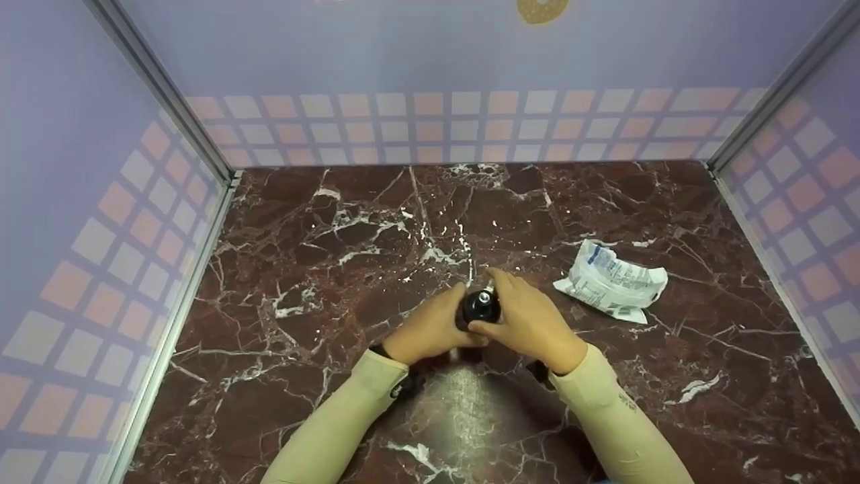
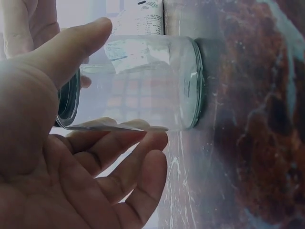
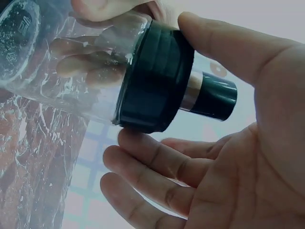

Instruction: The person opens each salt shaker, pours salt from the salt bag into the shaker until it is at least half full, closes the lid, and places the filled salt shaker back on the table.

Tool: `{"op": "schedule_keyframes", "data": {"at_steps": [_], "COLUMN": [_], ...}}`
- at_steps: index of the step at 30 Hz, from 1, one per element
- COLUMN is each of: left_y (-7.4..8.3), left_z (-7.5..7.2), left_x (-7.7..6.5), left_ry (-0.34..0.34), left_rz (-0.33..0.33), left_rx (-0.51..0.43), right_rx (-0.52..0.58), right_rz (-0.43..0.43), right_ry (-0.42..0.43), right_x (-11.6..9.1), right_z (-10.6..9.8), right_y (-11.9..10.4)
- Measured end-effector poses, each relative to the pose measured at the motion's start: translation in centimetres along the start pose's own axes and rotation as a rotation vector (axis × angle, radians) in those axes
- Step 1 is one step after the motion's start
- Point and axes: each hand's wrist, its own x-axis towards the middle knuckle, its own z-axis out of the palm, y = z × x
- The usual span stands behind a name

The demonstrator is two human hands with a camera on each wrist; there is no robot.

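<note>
A clear glass bottle point(image 2: 138, 88) with a black screw cap point(image 3: 155, 78) is between both hands, near the middle of the table in the head view. From the cap rises a short metal neck with a black tip point(image 3: 218, 96). My left hand point(image 1: 430, 324) holds the glass body, thumb on one side and fingertips on the other. My right hand point(image 1: 534, 319) grips the cap between thumb and fingertips. The bottle's base is at or close to the tabletop; the left wrist view does not settle which. Its glass looks see-through, with no visible contents.
To the right of the hands lies a crumpled white printed plastic packet point(image 1: 613, 281). The table point(image 1: 282, 376) has dark red marbled stone patterning, with white flecks beyond the hands. Checkered lilac panels point(image 1: 430, 128) wall the back and both sides.
</note>
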Motion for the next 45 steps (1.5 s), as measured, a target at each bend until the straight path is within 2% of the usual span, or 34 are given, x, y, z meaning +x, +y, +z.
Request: {"op": "schedule_keyframes", "data": {"at_steps": [6,17,22,25,28,34,38,41,45], "left_y": [0.3,0.4,0.2,0.2,0.2,0.2,0.1,0.0,0.0], "left_z": [-0.1,-0.1,0.0,0.1,0.1,0.2,0.1,0.1,0.1], "left_x": [0.1,0.4,0.5,0.5,0.4,0.1,0.0,-0.1,0.0], "left_ry": [0.002,0.003,-0.003,-0.002,-0.002,-0.011,-0.013,-0.006,-0.004], "left_rz": [0.011,0.011,0.028,0.036,0.029,-0.006,-0.025,-0.023,-0.022], "left_rx": [0.021,0.009,-0.001,0.004,0.021,0.016,0.017,0.028,0.027], "right_rx": [0.027,0.017,0.066,0.093,0.073,-0.027,-0.047,-0.047,-0.038], "right_rz": [-0.017,-0.182,-0.269,-0.284,-0.239,-0.073,0.024,0.063,0.063], "right_ry": [-0.032,-0.049,-0.09,-0.1,-0.063,0.047,0.066,0.061,0.057], "right_x": [0.0,0.0,0.0,0.0,0.0,0.0,0.1,0.1,0.2], "right_z": [-0.5,-0.7,-0.8,-0.8,-0.6,-0.1,0.0,0.1,0.1], "right_y": [0.1,0.5,0.8,0.8,0.6,0.2,0.0,-0.2,-0.3]}}
